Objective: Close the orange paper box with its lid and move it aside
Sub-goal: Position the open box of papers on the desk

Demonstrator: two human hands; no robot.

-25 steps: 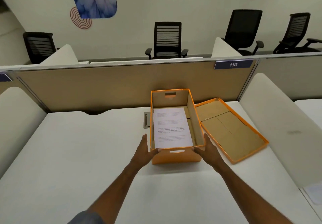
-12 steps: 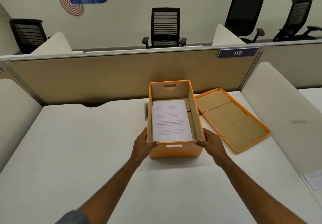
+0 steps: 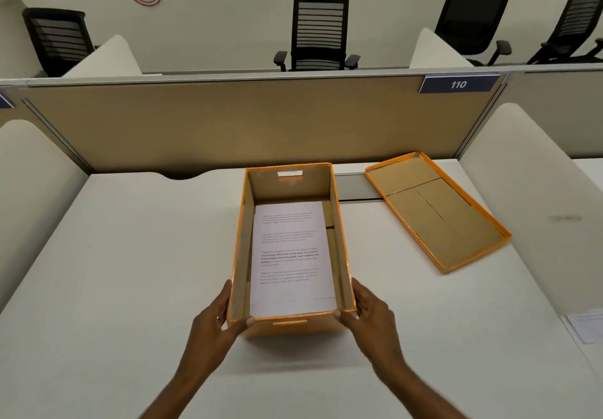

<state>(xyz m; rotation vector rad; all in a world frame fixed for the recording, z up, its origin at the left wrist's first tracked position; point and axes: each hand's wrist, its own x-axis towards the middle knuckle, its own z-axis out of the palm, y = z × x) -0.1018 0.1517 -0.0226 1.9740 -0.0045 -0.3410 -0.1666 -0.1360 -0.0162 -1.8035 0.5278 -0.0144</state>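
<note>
My left hand [image 3: 212, 319] and right hand [image 3: 370, 316] grip the near corners of the open orange box [image 3: 290, 327] on the table [image 3: 130, 255], its lid [image 3: 437, 213] lying upturned to the right.

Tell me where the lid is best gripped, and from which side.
Probably by its long orange rims. The lid lies inside-up, flat on the desk, right of the box, so the right hand could pinch the near rim from above.

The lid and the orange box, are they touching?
Apart. The head view shows bare desk between the lid and the orange box.
</note>
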